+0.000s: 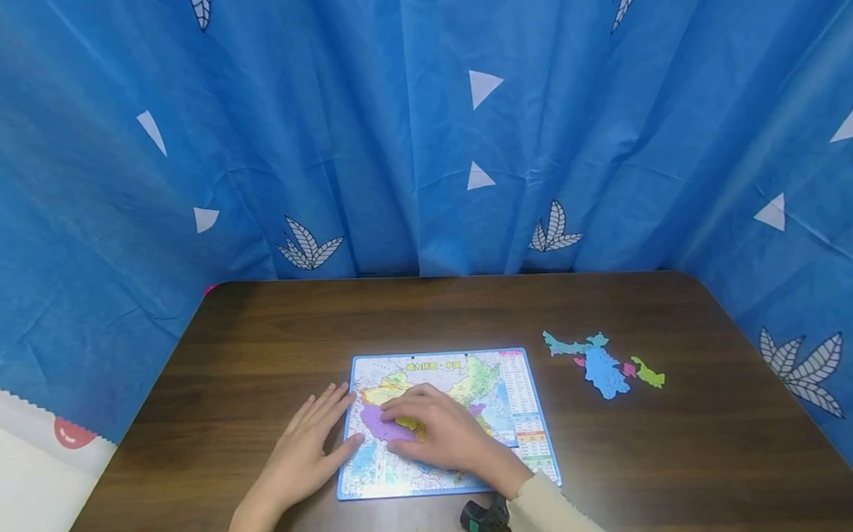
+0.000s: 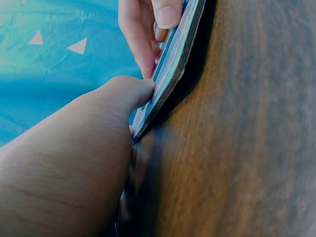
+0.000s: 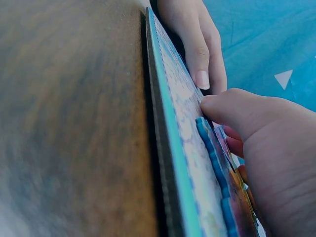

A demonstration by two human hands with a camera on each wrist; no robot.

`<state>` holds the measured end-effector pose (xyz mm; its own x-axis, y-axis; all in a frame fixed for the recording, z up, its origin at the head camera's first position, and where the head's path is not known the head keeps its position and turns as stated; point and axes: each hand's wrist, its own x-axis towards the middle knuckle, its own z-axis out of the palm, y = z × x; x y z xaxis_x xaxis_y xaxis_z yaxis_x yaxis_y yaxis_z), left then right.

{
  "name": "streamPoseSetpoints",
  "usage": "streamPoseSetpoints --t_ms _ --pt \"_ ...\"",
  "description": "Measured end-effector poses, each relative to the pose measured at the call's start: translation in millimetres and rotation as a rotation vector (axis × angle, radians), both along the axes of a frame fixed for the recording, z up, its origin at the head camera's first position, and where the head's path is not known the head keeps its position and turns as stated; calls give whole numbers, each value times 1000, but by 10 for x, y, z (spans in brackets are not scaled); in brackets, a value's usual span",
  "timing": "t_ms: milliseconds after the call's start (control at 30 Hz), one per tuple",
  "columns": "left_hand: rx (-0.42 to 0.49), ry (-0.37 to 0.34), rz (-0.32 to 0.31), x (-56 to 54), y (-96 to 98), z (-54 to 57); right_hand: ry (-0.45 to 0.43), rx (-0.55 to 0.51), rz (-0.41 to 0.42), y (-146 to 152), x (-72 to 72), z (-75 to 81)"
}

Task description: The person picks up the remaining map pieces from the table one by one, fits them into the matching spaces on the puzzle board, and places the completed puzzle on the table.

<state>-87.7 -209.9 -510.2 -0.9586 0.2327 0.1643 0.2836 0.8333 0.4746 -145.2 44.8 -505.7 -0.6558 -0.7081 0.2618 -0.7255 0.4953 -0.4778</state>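
Observation:
A map puzzle board (image 1: 384,488) with a blue rim lies flat on the table. My left hand (image 1: 301,451) rests at its left edge with fingers extended, the thumb on the rim by the lower left. Over the board's middle, my right hand (image 1: 439,428) has its fingers slightly bent, the fingertips and thumb touching down around a purple map puzzle piece (image 1: 379,424). Raised edges of fitted pieces (image 3: 217,163) show beneath this hand in the right wrist view. The palm hides the map's centre.
Right of the board, several loose puzzle pieces lie on the dark wooden table (image 1: 711,444): a teal one (image 1: 564,345), a blue one (image 1: 604,371), small pink ones and a yellow-green one (image 1: 649,374). A blue curtain (image 1: 386,135) hangs behind the table.

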Motion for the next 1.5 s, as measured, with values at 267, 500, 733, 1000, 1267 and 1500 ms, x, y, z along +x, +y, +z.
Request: streamPoseSetpoints --t_ms 267,500,733,1000,1267,1500 --pt "-2 -2 7 -3 -5 9 -4 8 4 3 -2 0" --pt "1 -13 7 -7 -1 11 -1 3 12 12 -4 9" --pt "3 -16 8 -3 2 11 -17 9 16 14 -14 -12" --pt "1 -15 6 -5 0 20 -9 19 19 14 -22 -20" --pt "2 -13 3 -3 0 28 0 9 27 20 -30 -17" --pt "0 -14 0 -4 -2 17 6 0 60 32 -32 -13"
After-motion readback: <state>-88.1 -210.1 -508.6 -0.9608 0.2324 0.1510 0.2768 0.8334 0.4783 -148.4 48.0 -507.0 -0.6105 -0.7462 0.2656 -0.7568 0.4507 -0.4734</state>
